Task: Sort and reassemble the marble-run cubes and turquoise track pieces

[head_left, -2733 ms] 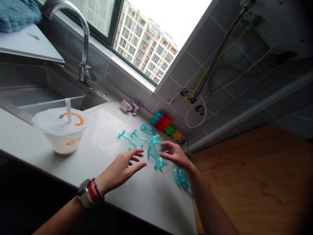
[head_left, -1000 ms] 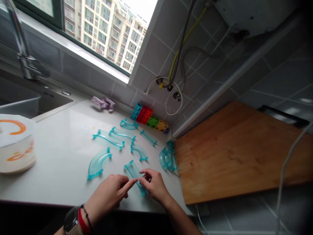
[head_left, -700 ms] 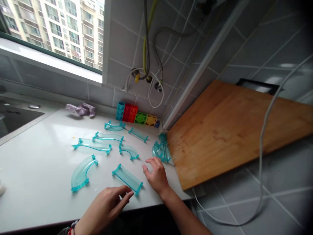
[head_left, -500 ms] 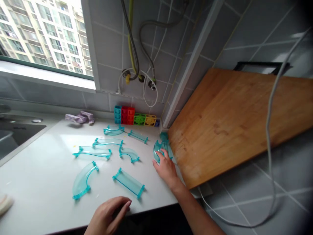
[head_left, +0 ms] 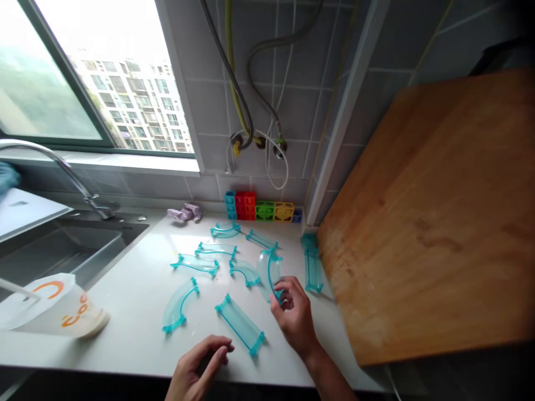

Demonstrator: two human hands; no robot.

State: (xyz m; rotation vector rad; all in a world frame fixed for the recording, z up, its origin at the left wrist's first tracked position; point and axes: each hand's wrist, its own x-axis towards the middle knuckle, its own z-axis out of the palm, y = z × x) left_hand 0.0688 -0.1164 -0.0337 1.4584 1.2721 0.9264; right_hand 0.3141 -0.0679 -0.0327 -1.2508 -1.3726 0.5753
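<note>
My right hand (head_left: pixel 295 314) pinches one end of a clear teal curved track piece (head_left: pixel 264 273), raised at a tilt over the counter. My left hand (head_left: pixel 204 362) rests at the counter's front edge, fingers loosely bent and apart, holding nothing. Nearest to it lies a straight teal track piece (head_left: pixel 241 323). Further left is a wide curved piece (head_left: pixel 179 306). Behind them are a small curved piece (head_left: pixel 246 271), wavy pieces (head_left: pixel 194 263) and a narrow straight piece (head_left: pixel 262 239). More teal pieces (head_left: pixel 312 267) lie beside the wooden board.
Coloured blocks (head_left: pixel 254 207) line the back wall, with a pale purple cloth-like item (head_left: pixel 184 213) to their left. A large wooden board (head_left: pixel 426 223) leans at the right. At the left are a sink (head_left: pixel 137 229), a tap (head_left: pixel 79 184) and a lidded cup (head_left: pixel 62 312) with a straw.
My right hand has taken a curved track piece from beside the board and brought it up and leftward. My left hand stays near the front edge. The view has swung left, showing the cup and tap.
</note>
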